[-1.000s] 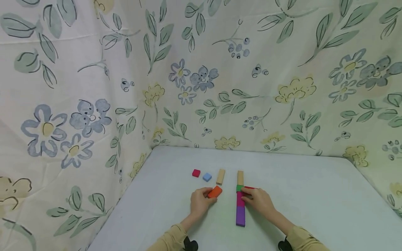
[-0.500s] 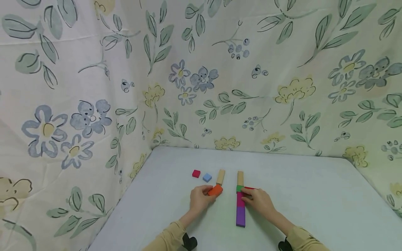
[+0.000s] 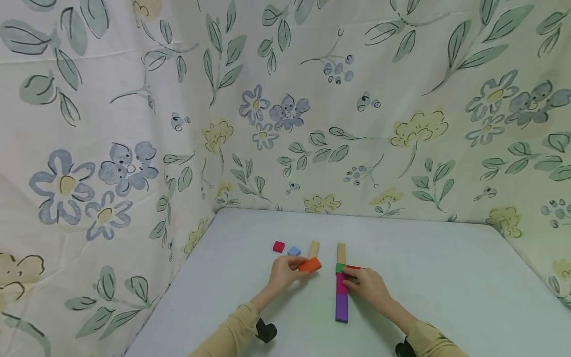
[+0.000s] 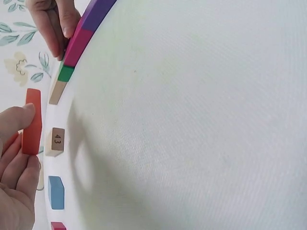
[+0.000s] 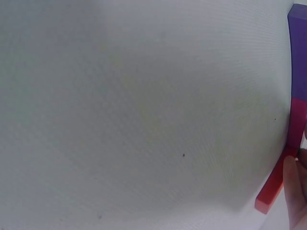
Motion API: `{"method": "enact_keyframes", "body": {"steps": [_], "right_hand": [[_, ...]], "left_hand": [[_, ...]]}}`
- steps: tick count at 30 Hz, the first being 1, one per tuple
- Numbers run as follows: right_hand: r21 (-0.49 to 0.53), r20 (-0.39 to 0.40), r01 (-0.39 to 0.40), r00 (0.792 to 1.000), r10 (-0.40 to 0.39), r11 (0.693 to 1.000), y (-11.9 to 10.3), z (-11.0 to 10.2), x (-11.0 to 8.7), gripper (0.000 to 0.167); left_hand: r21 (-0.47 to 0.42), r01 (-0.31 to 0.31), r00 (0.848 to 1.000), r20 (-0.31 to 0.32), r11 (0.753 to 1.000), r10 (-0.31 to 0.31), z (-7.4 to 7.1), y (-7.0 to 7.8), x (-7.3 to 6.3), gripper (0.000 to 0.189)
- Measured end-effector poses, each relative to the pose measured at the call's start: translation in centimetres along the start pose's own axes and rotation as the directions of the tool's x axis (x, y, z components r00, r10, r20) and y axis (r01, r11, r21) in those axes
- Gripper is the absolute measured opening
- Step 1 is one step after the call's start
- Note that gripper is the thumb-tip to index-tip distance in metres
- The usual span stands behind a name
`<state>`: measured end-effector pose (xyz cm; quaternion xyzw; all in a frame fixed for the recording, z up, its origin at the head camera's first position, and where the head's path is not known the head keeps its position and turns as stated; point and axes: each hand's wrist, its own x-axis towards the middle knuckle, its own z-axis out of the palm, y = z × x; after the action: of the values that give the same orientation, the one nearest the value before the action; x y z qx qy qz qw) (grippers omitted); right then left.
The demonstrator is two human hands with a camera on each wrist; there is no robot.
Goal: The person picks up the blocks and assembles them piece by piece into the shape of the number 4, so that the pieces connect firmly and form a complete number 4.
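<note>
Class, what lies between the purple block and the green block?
The head view shows the magenta block between the purple block and the green block.

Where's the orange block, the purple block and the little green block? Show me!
Orange block (image 4: 32, 132): left wrist view, on its long side.
Purple block (image 3: 341, 307): head view, middle of its top.
Green block (image 4: 66, 74): left wrist view, on its side.

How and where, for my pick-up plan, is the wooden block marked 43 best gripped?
Probably mid-length, by its long sides, from above: the wooden block lies flat with gaps either side; the orange block in the left hand hides its near end in head view.
</note>
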<state>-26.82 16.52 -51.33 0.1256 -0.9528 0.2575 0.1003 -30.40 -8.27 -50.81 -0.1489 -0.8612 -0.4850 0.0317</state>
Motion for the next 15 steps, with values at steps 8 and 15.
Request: {"method": "enact_keyframes", "body": {"steps": [8,15], "right_hand": [[-0.011,0.003,0.034,0.999,-0.034,0.999,0.3,0.0,0.1,0.030],[-0.025,-0.018,0.077,0.997,-0.077,0.997,0.5,0.0,0.0,0.030]], "left_hand": [[-0.045,-0.017,0.990,0.140,0.999,0.023,-0.4,0.4,0.7,0.035],[-0.102,-0.051,0.961,0.267,0.993,0.077,-0.3,0.8,1.4,0.037]]}}
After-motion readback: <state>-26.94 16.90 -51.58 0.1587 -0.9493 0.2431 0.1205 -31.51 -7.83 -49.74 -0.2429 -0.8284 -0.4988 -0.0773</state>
